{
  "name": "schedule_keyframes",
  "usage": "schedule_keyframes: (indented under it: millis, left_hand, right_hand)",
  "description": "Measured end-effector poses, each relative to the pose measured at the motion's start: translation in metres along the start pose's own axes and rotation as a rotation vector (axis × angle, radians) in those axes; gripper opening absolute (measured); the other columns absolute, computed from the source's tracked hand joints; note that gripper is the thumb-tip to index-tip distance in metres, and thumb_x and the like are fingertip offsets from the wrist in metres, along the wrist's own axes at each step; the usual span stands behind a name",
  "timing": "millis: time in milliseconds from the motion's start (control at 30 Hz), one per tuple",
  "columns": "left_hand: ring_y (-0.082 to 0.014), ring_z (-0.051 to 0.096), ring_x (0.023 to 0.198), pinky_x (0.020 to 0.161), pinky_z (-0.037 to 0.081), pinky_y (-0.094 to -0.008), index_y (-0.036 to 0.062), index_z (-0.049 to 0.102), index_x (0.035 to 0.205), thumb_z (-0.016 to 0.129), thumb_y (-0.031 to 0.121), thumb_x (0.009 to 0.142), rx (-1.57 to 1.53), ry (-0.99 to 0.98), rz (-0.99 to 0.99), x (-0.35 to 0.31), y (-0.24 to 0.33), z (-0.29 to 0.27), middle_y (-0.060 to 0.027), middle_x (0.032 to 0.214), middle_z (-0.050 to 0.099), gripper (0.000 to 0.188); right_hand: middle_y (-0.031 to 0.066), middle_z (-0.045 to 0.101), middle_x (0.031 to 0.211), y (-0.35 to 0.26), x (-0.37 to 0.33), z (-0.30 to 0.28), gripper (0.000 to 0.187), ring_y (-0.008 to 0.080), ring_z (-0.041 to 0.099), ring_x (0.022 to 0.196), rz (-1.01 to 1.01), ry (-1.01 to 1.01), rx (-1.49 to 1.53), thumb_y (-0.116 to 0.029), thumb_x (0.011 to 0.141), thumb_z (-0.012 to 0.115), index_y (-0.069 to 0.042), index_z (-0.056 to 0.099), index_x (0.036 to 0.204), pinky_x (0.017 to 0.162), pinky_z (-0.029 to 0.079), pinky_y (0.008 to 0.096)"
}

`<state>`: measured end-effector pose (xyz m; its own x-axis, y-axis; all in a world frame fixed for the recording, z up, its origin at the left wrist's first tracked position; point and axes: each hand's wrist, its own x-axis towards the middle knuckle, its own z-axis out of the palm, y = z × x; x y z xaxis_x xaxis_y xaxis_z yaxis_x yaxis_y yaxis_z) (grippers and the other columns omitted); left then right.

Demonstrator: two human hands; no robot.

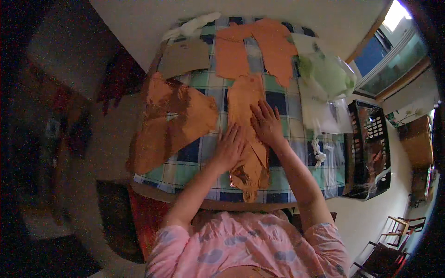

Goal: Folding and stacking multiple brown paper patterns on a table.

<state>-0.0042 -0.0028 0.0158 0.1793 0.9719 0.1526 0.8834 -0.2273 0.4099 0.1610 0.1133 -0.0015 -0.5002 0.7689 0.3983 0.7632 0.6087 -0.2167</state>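
Observation:
A long strip of thin orange material (pixel 247 94) runs from the middle of the checked cloth towards me; its near end is crumpled and shiny. My left hand (pixel 230 147) lies flat on the strip's left side, fingers stretched forward. Higher up, my right hand (pixel 267 122) rests on its right edge, fingers slightly spread. Neither hand grips anything. To the left lies a wide orange-brown sheet (pixel 194 111) with a darker, glossy patch. Beyond the strip, a two-legged orange piece (pixel 276 51) is spread out. I cannot tell what the material is.
The blue, green and white checked cloth (pixel 190 169) covers the table. A grey-brown flat piece (pixel 185 59) and a white bundle (pixel 194 24) lie far left. At right are clear plastic bags (pixel 327 78), a knotted white cord (pixel 318 150) and a black crate (pixel 354 162).

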Motion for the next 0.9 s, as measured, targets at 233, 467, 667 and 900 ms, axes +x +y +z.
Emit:
schedule_keyframes:
  millis: [233, 467, 667, 900]
  left_hand:
    - [-0.0288, 0.024, 0.138, 0.108, 0.021, -0.0557, 0.0063, 0.031, 0.143, 0.047, 0.034, 0.092, 0.274, -0.193, 0.179, -0.101, -0.006, 0.008, -0.0111, 0.148, 0.030, 0.060]
    - [-0.0307, 0.032, 0.134, 0.110, 0.026, -0.0429, 0.0042, 0.042, 0.135, 0.049, 0.022, 0.092, -1.205, 0.084, -0.179, -0.035, -0.036, 0.031, -0.0158, 0.144, 0.034, 0.048]
    - [-0.0310, 0.029, 0.135, 0.111, 0.021, -0.0480, 0.0060, 0.036, 0.140, 0.047, 0.027, 0.093, 0.028, 0.083, 0.119, 0.041, -0.015, 0.031, -0.0145, 0.147, 0.030, 0.053]
    - [-0.0306, 0.031, 0.134, 0.110, 0.019, -0.0507, 0.0077, 0.037, 0.140, 0.044, 0.030, 0.093, 0.132, 0.089, 0.104, 0.039, -0.024, 0.044, -0.0144, 0.146, 0.032, 0.052]
  right_hand:
    - [0.0159, 0.041, 0.140, -0.005, 0.004, 0.001, 0.042, 0.0314, 0.036, 0.132, 0.007, -0.044, -0.013, -0.031, 0.093, 0.046, -0.015, 0.048, 0.132, 0.106, 0.025, 0.0546]
    - [0.0159, 0.039, 0.141, -0.009, 0.004, 0.005, 0.042, 0.0316, 0.034, 0.133, -0.020, -0.050, -0.006, -0.031, 0.094, 0.044, -0.017, 0.045, 0.133, 0.108, 0.022, 0.0529]
    - [0.0163, 0.040, 0.140, 0.002, 0.001, 0.007, 0.047, 0.0325, 0.034, 0.132, -0.084, 0.031, 0.019, -0.022, 0.087, 0.053, -0.016, 0.045, 0.134, 0.107, 0.024, 0.0523]
    - [0.0137, 0.050, 0.131, 0.008, -0.082, -0.026, 0.044, 0.0307, 0.045, 0.124, -0.221, -0.207, 0.498, -0.007, 0.074, 0.059, -0.010, 0.059, 0.119, 0.106, 0.028, 0.0510]
